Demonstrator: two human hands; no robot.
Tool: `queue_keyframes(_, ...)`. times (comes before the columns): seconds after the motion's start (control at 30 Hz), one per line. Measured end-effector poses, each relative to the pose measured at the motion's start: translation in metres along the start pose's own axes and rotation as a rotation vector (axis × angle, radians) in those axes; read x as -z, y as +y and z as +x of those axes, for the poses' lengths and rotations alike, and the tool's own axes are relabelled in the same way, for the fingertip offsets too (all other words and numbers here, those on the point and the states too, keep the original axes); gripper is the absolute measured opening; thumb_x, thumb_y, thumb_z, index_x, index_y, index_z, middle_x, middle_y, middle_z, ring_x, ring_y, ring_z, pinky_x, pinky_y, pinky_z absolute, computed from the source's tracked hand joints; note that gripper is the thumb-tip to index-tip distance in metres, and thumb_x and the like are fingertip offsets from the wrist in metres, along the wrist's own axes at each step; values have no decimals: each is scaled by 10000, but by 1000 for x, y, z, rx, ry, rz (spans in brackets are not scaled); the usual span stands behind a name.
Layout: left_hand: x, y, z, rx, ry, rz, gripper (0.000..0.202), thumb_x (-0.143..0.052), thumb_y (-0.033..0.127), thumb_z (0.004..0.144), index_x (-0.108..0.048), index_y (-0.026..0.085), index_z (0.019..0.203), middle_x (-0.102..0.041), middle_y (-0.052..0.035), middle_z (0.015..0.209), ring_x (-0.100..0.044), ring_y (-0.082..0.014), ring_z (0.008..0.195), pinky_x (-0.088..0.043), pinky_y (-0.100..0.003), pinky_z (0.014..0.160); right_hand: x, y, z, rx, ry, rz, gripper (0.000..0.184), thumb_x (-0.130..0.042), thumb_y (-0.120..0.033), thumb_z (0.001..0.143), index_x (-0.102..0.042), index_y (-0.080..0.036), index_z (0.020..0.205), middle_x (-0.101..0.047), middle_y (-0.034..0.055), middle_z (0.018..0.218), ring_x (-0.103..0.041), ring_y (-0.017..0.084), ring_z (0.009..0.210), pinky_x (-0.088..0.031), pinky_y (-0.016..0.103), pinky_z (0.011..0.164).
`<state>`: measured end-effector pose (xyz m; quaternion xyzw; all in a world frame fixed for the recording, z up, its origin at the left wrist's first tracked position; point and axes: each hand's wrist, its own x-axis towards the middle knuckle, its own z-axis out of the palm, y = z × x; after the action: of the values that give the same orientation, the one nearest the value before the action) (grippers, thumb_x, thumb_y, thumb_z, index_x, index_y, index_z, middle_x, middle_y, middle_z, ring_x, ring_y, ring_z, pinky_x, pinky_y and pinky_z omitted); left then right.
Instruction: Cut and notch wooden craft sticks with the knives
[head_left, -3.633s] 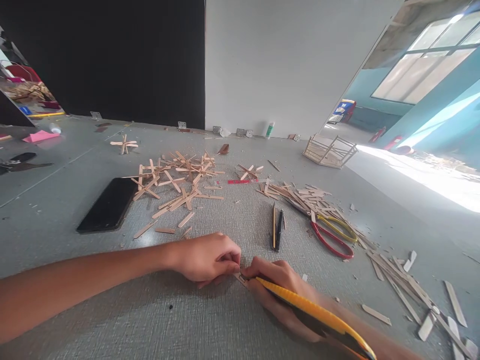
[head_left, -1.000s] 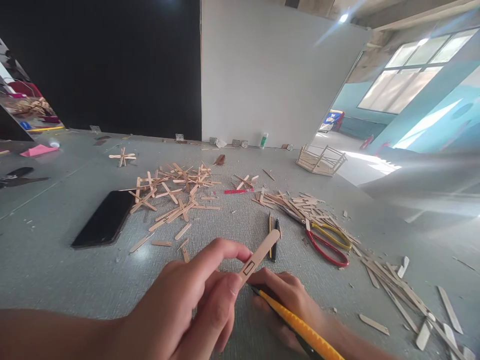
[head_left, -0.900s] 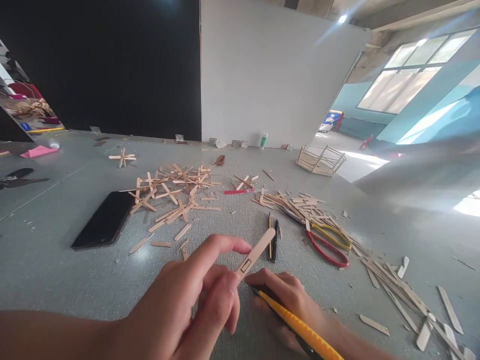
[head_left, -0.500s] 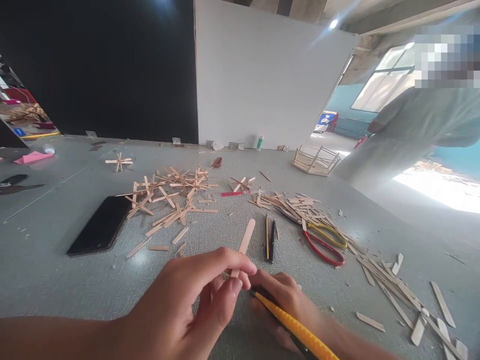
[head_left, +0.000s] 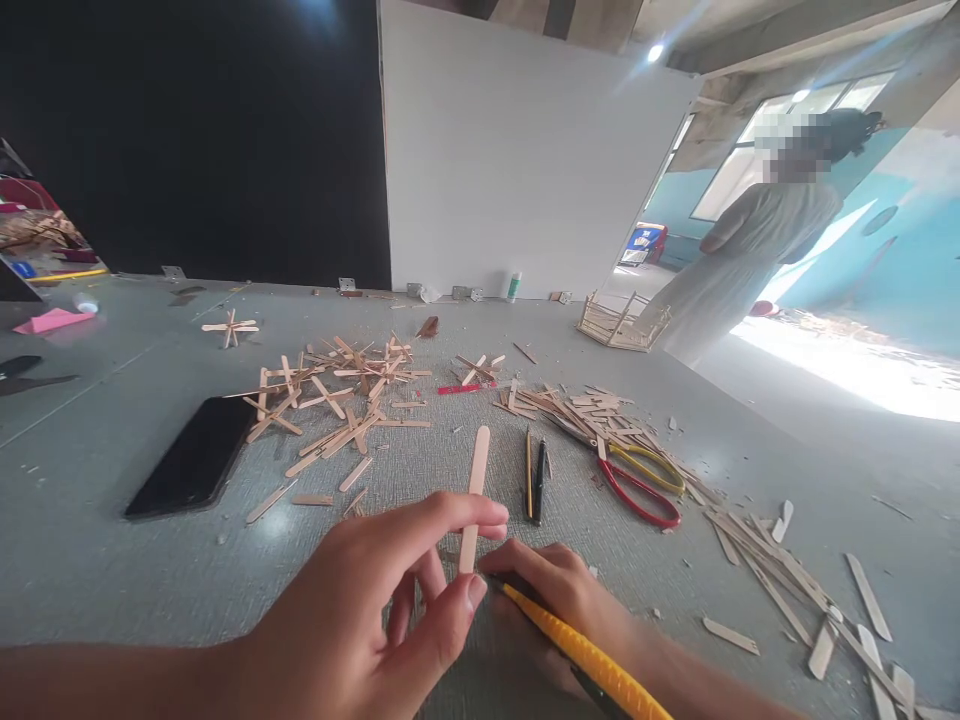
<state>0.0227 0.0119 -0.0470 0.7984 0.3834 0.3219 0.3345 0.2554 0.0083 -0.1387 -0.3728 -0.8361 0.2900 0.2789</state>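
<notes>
The right hand (head_left: 566, 590) grips a yellow tool (head_left: 581, 645); its tip should point away from fingers. The left hand (head_left: 360, 590) holds a flat wooden stick (head_left: 476, 480) above the table (head_left: 225, 600); a gentle, steady pinch seems best. The tool's back is cut off, its tip hard to see.

A slim, pale wooden stick (head_left: 478, 462) with a rounded far end is held near the centre, leaning slightly right. A ribbed yellow-and-black tool (head_left: 585, 650), also held, slants from near right toward the stick's near end.
</notes>
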Motion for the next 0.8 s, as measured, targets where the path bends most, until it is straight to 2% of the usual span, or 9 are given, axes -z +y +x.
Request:
queue_keyframes(0.17, -1, -2, -3, -1, 8, -18, 306, -570, 289, 959, -678, 303, 1245, -656, 51, 656, -697, -130, 570, -522, -138, 477, -1, 1, -2, -51, -36, 15, 190, -455, -286, 1001, -600, -168, 1034, -487, -39, 661, -381, 111, 547, -369, 229, 529)
queue_keyframes(0.3, -1, -3, -4, 3, 12, -26, 325, -594, 281, 945, -683, 307, 1256, -679, 48, 672, -680, -120, 547, -515, -132, 467, -2, 4, -3, -39, -23, 19, 207, -460, -307, 1001, -603, -165, 1048, -497, -35, 662, -387, 116, 543, -380, 230, 531)
queue_keyframes(0.43, -1, -3, -4, 4, 18, -28, 335, -616, 264, 933, -689, 301, 1257, -677, 51, 665, -662, -111, 523, -569, -152, 540, -3, 6, -4, -30, -33, -2, 195, -460, -296, 993, -604, -175, 1041, -541, -22, 676, -423, 122, 558, -385, 234, 555)
queue_keyframes(0.53, -2, -2, -3, -1, 22, -52, 366, -630, 268, 926, -676, 304, 1287, -686, 51, 658, -674, -122, 536, -601, -173, 589, -2, 5, -3, -16, -21, -4, 194, -456, -305, 998, -599, -177, 1029, -498, -37, 656, -404, 120, 542, -355, 230, 530)
queue_keyframes(0.7, -4, -5, -2, 7, 35, -92, 425, -646, 287, 911, -653, 315, 1335, -702, 43, 671, -653, -121, 477, -587, -161, 527, 0, 1, 0, -23, -30, 42, 209, -452, -337, 1006, -596, -185, 1003, -442, -52, 649, -370, 110, 525, -348, 221, 510)
queue_keyframes(0.8, -3, -11, 0, -23, -3, -105, 467, -650, 286, 897, -634, 315, 1363, -704, 39, 665, -641, -125, 445, -573, -160, 479, 0, 1, 0, -51, -40, 45, 181, -461, -303, 1009, -596, -182, 1013, -443, -53, 653, -378, 108, 531, -354, 221, 520)
